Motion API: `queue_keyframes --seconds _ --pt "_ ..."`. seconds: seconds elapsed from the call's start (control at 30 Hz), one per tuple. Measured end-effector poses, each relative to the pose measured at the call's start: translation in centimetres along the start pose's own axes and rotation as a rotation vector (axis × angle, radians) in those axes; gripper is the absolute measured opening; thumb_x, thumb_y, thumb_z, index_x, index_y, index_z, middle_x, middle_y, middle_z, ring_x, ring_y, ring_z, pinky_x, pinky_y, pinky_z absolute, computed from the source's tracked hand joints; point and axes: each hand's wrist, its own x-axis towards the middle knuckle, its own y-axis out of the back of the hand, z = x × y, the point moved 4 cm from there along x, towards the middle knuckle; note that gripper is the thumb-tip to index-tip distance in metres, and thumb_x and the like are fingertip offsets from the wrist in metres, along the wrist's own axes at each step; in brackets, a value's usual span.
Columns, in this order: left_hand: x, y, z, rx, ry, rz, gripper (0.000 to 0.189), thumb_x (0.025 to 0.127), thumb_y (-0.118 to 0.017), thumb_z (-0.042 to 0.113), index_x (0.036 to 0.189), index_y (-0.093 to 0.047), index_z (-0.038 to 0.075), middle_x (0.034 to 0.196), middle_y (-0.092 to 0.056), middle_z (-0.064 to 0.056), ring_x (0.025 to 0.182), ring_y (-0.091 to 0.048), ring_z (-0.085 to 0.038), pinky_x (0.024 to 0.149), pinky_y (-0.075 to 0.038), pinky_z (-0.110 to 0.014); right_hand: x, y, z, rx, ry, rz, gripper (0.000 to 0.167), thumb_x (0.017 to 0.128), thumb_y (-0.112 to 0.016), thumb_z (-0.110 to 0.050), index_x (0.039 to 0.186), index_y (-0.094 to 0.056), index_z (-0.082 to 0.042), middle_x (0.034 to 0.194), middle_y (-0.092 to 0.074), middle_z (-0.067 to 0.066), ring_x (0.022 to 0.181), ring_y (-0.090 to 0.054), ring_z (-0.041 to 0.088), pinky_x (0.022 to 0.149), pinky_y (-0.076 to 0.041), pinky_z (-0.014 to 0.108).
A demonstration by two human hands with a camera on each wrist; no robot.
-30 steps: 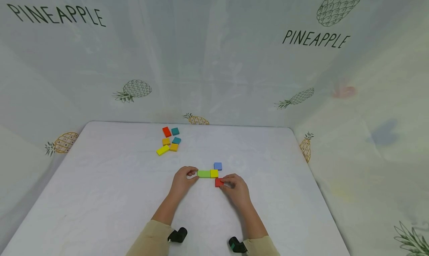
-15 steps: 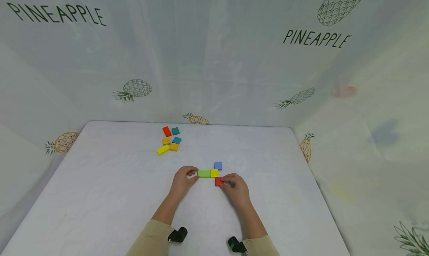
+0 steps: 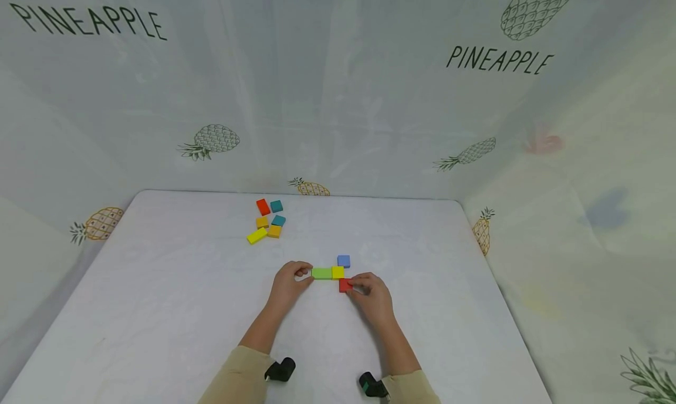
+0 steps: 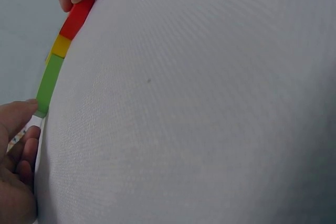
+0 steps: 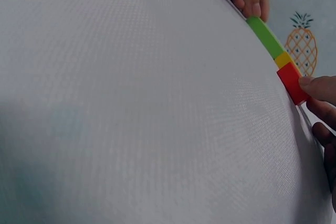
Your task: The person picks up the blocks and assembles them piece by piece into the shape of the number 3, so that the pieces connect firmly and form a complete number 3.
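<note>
A light green block lies end to end with a yellow block, forming a short row on the table. My left hand pinches the green block's left end between thumb and fingers. With thumb and fingertips, my right hand grips a red block set against the yellow block's near side, shifted a little right. At the yellow block's far side sits a blue block, likewise offset to the right. In the right wrist view, my thumb presses the red block's top, partly covering it.
Farther back on the white table is a loose group of blocks, including a red one, a teal one and a bright yellow one. A pineapple-print cloth hangs behind the table.
The red block has slid very slightly away from me, up against the yellow block, with my right hand on it. My left hand and the green block stay in place.
</note>
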Motion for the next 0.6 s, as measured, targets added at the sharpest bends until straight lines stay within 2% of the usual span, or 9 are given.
queue_keyframes --seconds 0.6 --pt "-0.01 -0.07 -0.06 -0.009 -0.009 0.000 0.025 0.084 -0.077 0.009 0.108 -0.070 0.009 0.089 -0.058 0.002 0.086 -0.052 -0.017 0.080 -0.048 -0.032 -0.05 -0.13 0.06 -0.010 0.013 0.010 0.013 0.082 -0.079 -0.013 0.095 -0.078 -0.015 0.100 -0.065 -0.009 0.100 -0.058 0.018 0.087 -0.049 0.038"
